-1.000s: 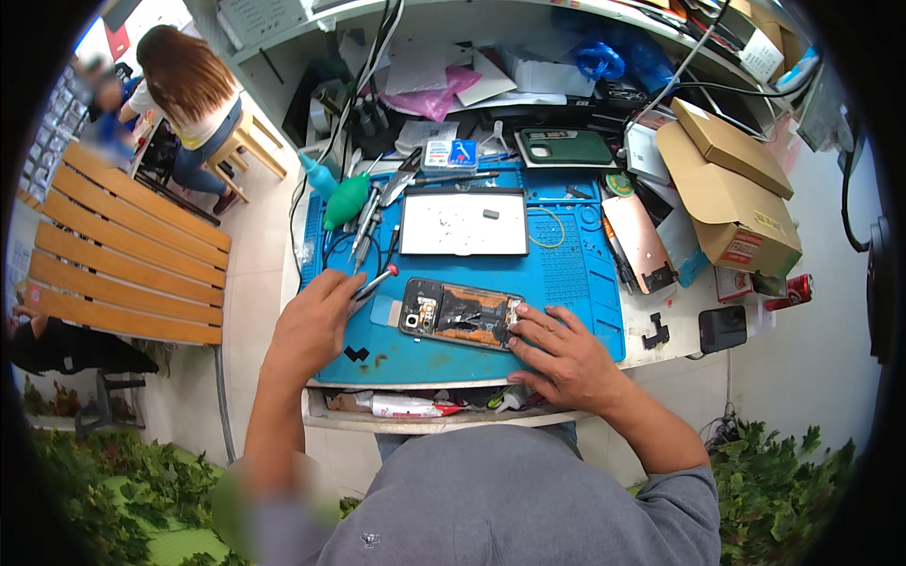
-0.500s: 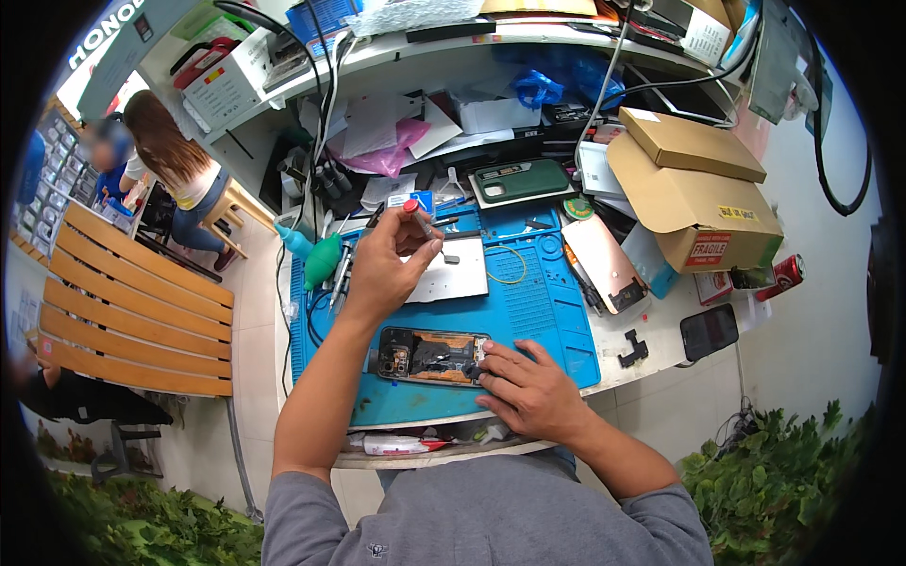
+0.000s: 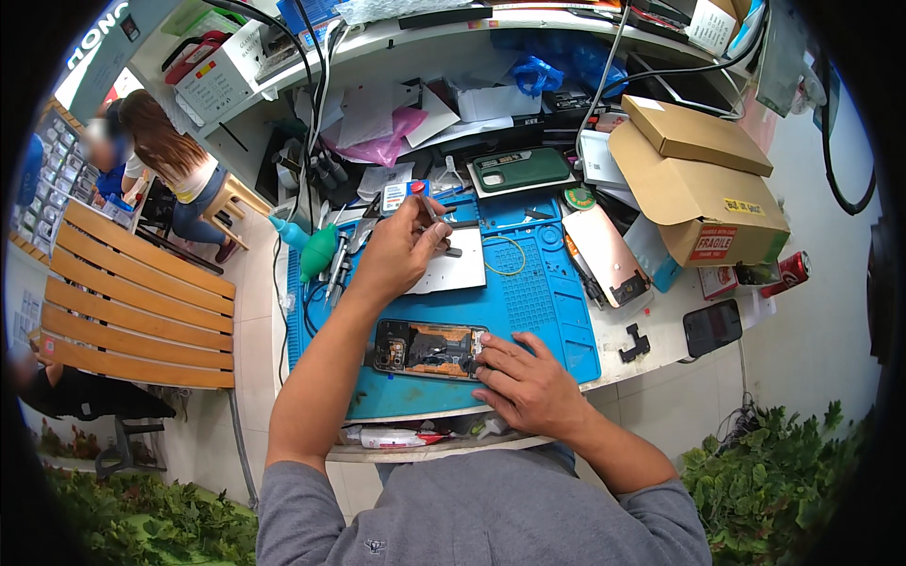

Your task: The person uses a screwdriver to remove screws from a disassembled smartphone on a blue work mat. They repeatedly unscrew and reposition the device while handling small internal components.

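My left hand (image 3: 404,253) is raised over the left part of the blue mat. Its fingers pinch a slim screwdriver (image 3: 419,191) with a red top, most of its shaft hidden by the fingers. Below the hand is a white board (image 3: 455,275) with a small dark piece (image 3: 454,252) on it. An opened phone (image 3: 429,352), its orange and black inside showing, lies lengthwise near the mat's front edge. The fingers of my right hand (image 3: 530,382) hold the phone's right end, covering that corner.
The blue work mat (image 3: 533,300) carries a yellow ring-shaped band (image 3: 505,257). A green blower bulb (image 3: 319,253) stands at left. To the right lie a rose-gold phone panel (image 3: 604,253), a dark phone (image 3: 712,328) and a cardboard box (image 3: 698,193). A green phone case (image 3: 522,174) lies behind.
My left hand has shifted slightly to the right with the screwdriver, whose red top is now a little farther back. My right hand stays on the phone.
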The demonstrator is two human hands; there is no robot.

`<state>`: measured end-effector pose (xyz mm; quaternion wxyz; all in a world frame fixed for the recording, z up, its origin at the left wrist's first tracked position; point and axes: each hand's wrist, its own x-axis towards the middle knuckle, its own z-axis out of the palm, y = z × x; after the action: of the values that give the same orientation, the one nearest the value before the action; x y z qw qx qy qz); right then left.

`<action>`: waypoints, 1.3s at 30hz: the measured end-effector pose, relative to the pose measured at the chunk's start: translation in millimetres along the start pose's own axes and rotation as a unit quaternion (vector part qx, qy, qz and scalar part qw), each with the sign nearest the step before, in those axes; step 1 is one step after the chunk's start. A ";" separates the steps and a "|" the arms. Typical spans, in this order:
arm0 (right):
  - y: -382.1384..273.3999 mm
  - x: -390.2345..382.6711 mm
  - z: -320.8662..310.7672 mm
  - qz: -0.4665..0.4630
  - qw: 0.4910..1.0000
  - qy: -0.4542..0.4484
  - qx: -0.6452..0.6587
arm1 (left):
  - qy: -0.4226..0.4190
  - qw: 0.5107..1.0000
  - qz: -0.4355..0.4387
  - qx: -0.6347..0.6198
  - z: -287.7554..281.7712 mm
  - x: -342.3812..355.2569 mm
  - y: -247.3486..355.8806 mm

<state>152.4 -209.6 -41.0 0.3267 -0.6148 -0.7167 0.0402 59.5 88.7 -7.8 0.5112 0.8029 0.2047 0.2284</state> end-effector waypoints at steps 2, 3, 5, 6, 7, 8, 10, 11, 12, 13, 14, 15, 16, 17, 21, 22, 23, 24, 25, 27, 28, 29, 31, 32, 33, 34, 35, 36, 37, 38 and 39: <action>-1.6 1.1 -1.4 0.009 1.000 0.002 0.000 | 0.000 1.000 -0.025 -0.011 2.1 1.6 6.1; -1.6 0.9 -0.8 0.010 1.000 0.003 0.000 | 0.004 0.999 -0.037 -0.012 2.2 1.8 11.3; -1.3 0.3 0.9 0.011 1.000 0.004 0.001 | 0.019 0.999 -0.042 -0.025 1.3 2.9 11.3; -1.5 0.5 0.9 0.011 1.000 0.002 0.001 | 0.029 0.998 -0.035 -0.038 0.1 3.6 7.0; -1.6 0.7 0.9 0.011 1.000 0.001 0.001 | 0.038 0.998 -0.028 -0.050 -1.9 3.4 3.8; -1.8 1.0 1.0 0.011 1.000 -0.001 0.001 | 0.038 0.998 -0.019 -0.054 -5.6 1.5 1.3; -2.0 1.0 1.3 0.012 1.000 0.000 0.000 | 0.034 0.997 -0.001 -0.063 -12.3 -3.2 -2.2; -2.0 1.1 1.5 0.012 1.000 0.001 0.000 | 0.034 0.997 0.008 -0.064 -15.0 -6.8 -3.3; -1.8 0.4 1.9 0.007 1.000 0.000 -0.006 | 0.032 0.997 0.016 -0.064 -16.5 -12.1 -3.3; -1.2 -0.1 2.3 0.001 1.000 -0.001 -0.013 | 0.032 0.997 0.025 -0.065 -16.4 -17.2 -2.5; -0.8 -0.6 2.7 -0.004 1.000 -0.002 -0.019 | 0.039 0.994 -0.010 -0.100 -15.6 -22.6 -0.5; -1.1 -0.3 2.9 -0.005 1.000 -0.001 -0.020 | 0.055 0.993 -0.009 -0.100 -14.0 -27.4 1.7; -1.5 -0.1 2.9 -0.006 1.000 -0.001 -0.022 | 0.071 0.992 -0.008 -0.100 -10.8 -31.4 3.3; -1.9 -0.1 3.1 -0.007 1.000 -0.001 -0.023 | 0.087 0.991 -0.007 -0.100 -8.3 -34.6 4.9; -1.7 -0.6 4.3 -0.007 1.000 0.003 -0.022 | 0.105 0.992 0.036 -0.053 -3.7 -41.3 8.1; -1.6 -0.7 4.4 -0.007 1.000 0.004 -0.022 | 0.101 0.993 0.034 -0.048 -4.2 -41.6 7.4; -1.6 -0.8 4.4 -0.007 1.000 0.005 -0.022 | 0.096 0.994 0.032 -0.043 -5.0 -41.4 6.4; -1.7 -0.5 4.2 -0.007 1.000 0.006 -0.023 | 0.091 0.995 0.031 -0.037 -6.0 -40.9 5.5; -1.9 -0.1 3.9 -0.008 1.000 0.006 -0.024 | 0.088 0.995 0.027 -0.029 -6.7 -40.5 4.6; -2.2 0.3 3.9 -0.005 1.000 0.007 -0.021 | 0.082 0.996 0.021 -0.013 -7.4 -40.1 2.4; -2.3 0.5 4.1 -0.003 1.000 0.007 -0.017 | 0.080 0.996 0.022 -0.017 -7.1 -40.1 0.9; -2.3 0.7 4.2 -0.001 1.000 0.007 -0.013 | 0.077 0.997 0.022 -0.021 -6.5 -39.9 -0.7; -2.2 0.9 4.3 -0.001 1.000 0.010 -0.012 | 0.074 0.997 0.023 -0.030 -4.6 -39.7 -1.0; -2.1 1.1 4.3 -0.001 1.000 0.011 -0.011 | 0.073 0.996 0.023 -0.035 -2.9 -39.5 -0.1; -2.2 0.9 4.2 0.000 1.000 0.012 -0.009 | 0.072 0.996 0.023 -0.040 -2.0 -39.4 0.5; -2.3 0.7 4.2 0.001 1.000 0.012 -0.008 | 0.072 0.996 0.025 -0.035 -2.1 -39.4 0.6; -2.3 0.6 4.1 0.002 1.000 0.013 -0.006 | 0.072 0.997 0.027 -0.030 -2.7 -39.2 0.6; -2.6 -0.2 3.9 0.000 1.000 0.012 -0.007 | 0.072 0.997 0.027 -0.025 -2.0 -40.1 0.6; -2.5 0.3 3.6 -0.002 1.000 0.011 -0.007 | 0.076 0.996 0.024 -0.039 -2.5 -40.8 1.9; -1.9 1.4 3.4 -0.004 1.000 0.011 -0.008 | 0.081 0.995 0.021 -0.053 -4.3 -41.3 4.8; -2.5 0.9 3.0 0.001 1.000 0.014 -0.009 | 0.082 0.994 0.014 -0.071 -2.9 -43.1 8.4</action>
<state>148.6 -208.3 -41.8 0.3312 -0.6188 -0.7119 0.0250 23.6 63.3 -5.8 0.5454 0.7459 0.2175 0.3144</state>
